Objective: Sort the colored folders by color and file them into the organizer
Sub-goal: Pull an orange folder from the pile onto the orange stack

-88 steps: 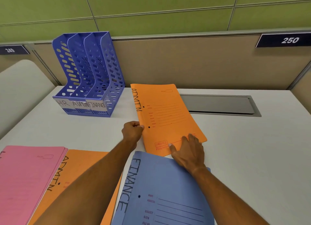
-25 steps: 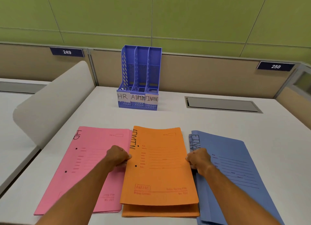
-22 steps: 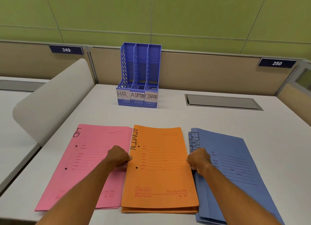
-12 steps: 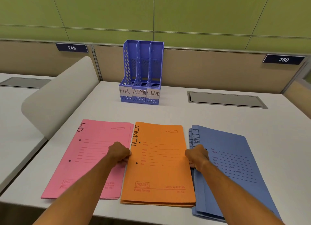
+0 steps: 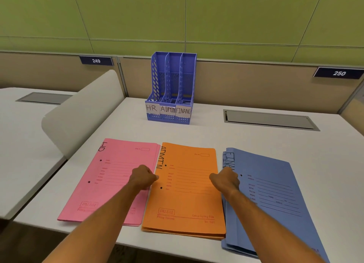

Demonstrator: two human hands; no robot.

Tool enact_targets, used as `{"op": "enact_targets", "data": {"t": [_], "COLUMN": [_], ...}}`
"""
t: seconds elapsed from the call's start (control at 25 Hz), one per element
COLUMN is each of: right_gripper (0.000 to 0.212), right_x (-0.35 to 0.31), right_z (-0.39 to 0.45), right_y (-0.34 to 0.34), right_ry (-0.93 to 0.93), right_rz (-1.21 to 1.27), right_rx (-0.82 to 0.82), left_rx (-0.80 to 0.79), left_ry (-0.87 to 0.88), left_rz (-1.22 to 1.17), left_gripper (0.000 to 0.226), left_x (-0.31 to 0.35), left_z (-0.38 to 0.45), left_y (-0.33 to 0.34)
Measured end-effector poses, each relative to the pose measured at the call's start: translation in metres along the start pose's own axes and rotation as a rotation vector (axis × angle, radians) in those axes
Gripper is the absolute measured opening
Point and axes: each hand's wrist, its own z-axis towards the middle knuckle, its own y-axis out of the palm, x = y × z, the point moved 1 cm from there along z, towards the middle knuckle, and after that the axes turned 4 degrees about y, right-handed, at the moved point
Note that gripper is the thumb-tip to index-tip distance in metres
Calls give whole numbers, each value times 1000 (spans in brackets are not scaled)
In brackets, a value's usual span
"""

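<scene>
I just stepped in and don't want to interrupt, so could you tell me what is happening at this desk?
A person is sorting folders by color. Three stacks lie side by side on the desk: pink folders, orange folders and blue folders. The left hand and right hand grip the two side edges of the orange stack. The blue organizer, labeled HR, ADMIN and FINANCE, stands behind with no folders visible in it.

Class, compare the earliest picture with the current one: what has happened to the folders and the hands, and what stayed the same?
The orange folders now lie as one squared pile between the pink folders and blue folders, all side by side. The left hand and right hand have moved to grip the orange pile's side edges. The organizer stays empty on the desk.
</scene>
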Motion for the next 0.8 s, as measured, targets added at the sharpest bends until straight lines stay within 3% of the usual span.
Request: {"op": "enact_targets", "data": {"t": [0.16,0.28,0.4,0.8], "right_gripper": [17,58,77,94], "right_x": [-5,-4,-7,-49], "right_z": [-11,-18,-24,-74], "right_y": [1,12,26,83], "right_ry": [-171,-294,-416,-614], "right_rz": [-41,-101,-215,-436], "right_rx": [-34,-84,-109,-38], "left_rx": [75,142,173,200], "left_ry": [154,252,293,344], "left_rz": [215,396,533,610], "left_gripper": [54,72,85,97], "left_x": [-1,-6,-13,-57], "left_z": [-12,-24,-36,-45], "left_y": [3,5,3,-41]}}
